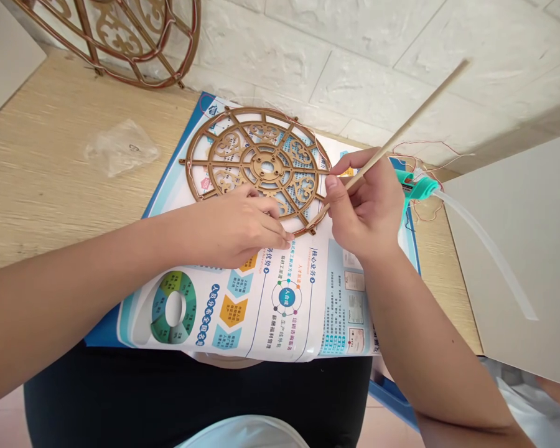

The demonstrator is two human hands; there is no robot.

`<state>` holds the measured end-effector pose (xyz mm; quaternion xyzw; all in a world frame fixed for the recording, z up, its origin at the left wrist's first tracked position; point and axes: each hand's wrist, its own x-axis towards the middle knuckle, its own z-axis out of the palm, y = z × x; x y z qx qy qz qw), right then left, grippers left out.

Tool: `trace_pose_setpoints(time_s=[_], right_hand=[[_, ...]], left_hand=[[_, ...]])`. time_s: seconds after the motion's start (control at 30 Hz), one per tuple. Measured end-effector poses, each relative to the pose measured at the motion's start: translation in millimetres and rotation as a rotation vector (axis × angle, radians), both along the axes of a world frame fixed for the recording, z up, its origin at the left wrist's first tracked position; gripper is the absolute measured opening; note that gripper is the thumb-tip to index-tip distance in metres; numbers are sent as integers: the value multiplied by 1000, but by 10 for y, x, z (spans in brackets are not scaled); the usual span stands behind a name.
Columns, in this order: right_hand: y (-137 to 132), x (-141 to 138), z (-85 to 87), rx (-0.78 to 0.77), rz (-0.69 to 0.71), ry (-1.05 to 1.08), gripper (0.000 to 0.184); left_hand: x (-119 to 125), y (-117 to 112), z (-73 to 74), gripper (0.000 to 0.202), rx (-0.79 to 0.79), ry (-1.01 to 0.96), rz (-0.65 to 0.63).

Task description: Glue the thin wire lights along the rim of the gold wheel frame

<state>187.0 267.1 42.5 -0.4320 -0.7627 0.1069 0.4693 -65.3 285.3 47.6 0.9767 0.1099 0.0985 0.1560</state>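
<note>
A round brown openwork frame [256, 165] is laid flat on a printed sheet [270, 311], which is spread over a blue folder on the wooden worktop [37, 180], near its front edge. The left hand [236, 227] is placed knuckles up over the near part of the frame. Its fingers are drawn together, and their tips are set at the frame's lower rim. Whether the rim is pinched or only pressed down cannot be told, since the thumb is hidden under the hand.

A thin wooden stick [415, 115] is pinched by the right hand [366, 208] between thumb and forefinger, with the other fingers curled beneath. The stick is held at a slant. Its lower tip is brought to the frame's lower right rim, just beside the left fingertips, and its long end is pointed up and to the right, over the wall [354, 50].

Behind the right hand, a teal clip [417, 186] is seen on the sheet's far corner. A translucent tube [485, 246] is led from it to the right, across a pale panel [518, 249]. Thin red wire [429, 146] is looped loosely around the clip.

A crumpled clear bag [121, 146] is left on the worktop, well apart to the left of the sheet. A second frame [121, 37] is propped at the far left against the wall.
</note>
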Motion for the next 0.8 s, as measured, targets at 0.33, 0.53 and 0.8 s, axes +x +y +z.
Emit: trace_pose_setpoints(time_s=[0.33,0.53,0.8], right_hand=[[-32,-27,58,-14,4,-46,9],[-42,-16,121,-55,34,-102,22],[-83,-38,157,20,64,-110,25]], left_hand=[[3,3,-8,38,13,-1,-3],[1,10,-32,40,51,16,0],[7,4,-8,36,36,-1,-1]])
